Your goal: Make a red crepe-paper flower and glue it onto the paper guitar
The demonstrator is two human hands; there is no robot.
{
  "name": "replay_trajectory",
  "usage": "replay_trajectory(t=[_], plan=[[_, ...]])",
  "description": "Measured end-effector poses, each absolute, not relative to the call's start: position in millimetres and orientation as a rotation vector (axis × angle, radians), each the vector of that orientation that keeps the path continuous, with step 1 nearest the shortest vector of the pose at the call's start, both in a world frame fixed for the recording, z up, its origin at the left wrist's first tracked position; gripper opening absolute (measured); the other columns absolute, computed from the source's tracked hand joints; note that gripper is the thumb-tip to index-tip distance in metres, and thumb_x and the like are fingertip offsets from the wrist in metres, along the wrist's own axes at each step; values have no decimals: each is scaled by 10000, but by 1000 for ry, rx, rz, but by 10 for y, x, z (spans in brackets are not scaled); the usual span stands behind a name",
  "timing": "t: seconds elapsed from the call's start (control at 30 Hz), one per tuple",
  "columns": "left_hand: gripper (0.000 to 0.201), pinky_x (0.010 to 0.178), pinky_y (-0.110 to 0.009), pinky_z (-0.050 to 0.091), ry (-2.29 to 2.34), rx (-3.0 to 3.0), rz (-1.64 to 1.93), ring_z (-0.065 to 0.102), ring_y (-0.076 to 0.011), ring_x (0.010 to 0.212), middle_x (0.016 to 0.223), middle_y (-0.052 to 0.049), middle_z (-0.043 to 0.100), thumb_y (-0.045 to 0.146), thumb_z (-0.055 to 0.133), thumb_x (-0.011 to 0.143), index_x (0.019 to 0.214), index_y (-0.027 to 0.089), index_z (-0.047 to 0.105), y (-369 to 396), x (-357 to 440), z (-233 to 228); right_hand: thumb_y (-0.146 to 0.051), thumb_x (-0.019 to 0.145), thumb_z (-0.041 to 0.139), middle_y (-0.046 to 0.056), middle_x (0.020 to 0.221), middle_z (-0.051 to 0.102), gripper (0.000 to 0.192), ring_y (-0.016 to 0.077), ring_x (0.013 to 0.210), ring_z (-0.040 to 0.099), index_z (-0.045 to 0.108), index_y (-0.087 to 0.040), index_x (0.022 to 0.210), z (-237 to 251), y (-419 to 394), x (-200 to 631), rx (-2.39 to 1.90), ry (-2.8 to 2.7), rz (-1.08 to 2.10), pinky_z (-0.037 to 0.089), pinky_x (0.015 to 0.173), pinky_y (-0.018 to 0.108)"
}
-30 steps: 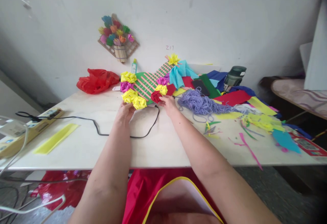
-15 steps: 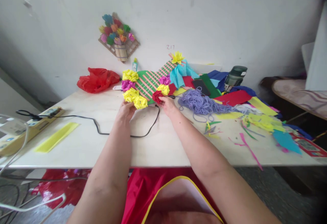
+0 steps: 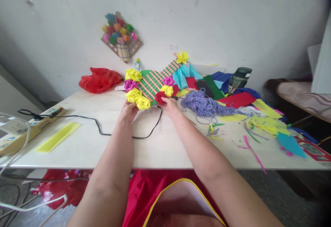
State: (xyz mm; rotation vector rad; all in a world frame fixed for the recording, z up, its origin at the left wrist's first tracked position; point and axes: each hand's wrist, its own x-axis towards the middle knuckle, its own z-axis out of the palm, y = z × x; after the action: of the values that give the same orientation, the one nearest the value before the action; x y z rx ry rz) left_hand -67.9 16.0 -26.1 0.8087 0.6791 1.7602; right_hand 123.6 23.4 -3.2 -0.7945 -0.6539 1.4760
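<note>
A green guitar-shaped paper craft tilts up off the table, its neck pointing to the upper right. Pink strips cross its front. Yellow and magenta crepe paper flowers line its left edge, and a yellow flower tops the neck. My left hand is closed on the lower left edge, its fingertips partly behind the flowers. At the lower right, my right hand grips the edge by a red paper flower. The fingers behind the craft are hidden.
A purple yarn heap, coloured paper sheets and a dark green bottle lie or stand at right. A black cable runs from the power strip past my hands. A red plastic bag sits at back left.
The view has shifted very slightly. Both hands keep the same hold on the guitar craft, and nothing on the table has visibly moved.
</note>
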Motion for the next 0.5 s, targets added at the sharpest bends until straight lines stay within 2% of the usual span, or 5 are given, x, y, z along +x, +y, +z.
replay_trajectory(t=[0.13,0.5], plan=[[546,654,-312,620,654,834,1760,725,-226,780,898,-45,748,-26,700,573,1055,226,649,163,-681,-272,-40,691,584,-13,570,675,128,131,557,629,646,-146,727,-20,231,1229,-784,-652,1451,514,527,242],[542,682,-317,620,649,866,1769,719,-212,787,892,-28,743,-26,693,578,1045,242,645,132,-647,-236,-76,631,590,-47,516,632,109,125,544,602,642,-154,686,-7,223,1181,-816,-626,1362,525,517,235]])
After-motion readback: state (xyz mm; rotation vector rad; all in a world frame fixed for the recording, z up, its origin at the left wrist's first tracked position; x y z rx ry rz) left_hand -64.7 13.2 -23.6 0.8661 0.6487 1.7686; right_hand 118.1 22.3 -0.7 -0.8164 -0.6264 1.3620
